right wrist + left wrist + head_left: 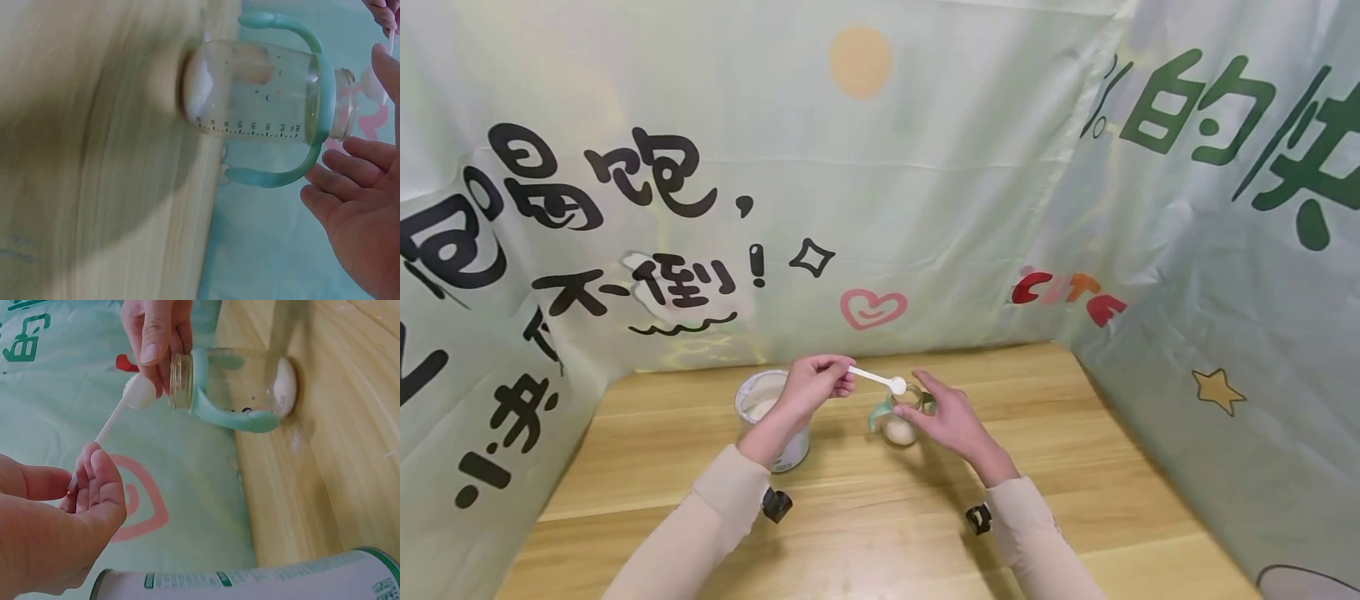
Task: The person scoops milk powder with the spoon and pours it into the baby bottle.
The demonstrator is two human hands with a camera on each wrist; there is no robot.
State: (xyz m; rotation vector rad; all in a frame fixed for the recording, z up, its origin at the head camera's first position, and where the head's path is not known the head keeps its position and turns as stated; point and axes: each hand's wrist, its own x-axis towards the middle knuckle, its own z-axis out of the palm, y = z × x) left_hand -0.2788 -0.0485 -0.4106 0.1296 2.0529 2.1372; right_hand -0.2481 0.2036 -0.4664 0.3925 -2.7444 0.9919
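In the head view, my left hand [812, 387] pinches the handle of a white scoop [871, 377] just above a baby bottle's mouth. The left wrist view shows pale powder heaped in the scoop's bowl [140, 392]. The clear baby bottle [250, 94] stands upright on the table with its top off, green handles [237, 419] at its sides and pale powder [285, 387] at the bottom. My right hand [953, 418] is spread beside the bottle's neck, thumb and fingers apart; the right wrist view shows no firm grip on it.
An open formula can [792, 452] with pale powder inside stands left of the bottle, under my left wrist. Printed cloth [925, 208] walls in the back and sides of the wooden table [865, 533].
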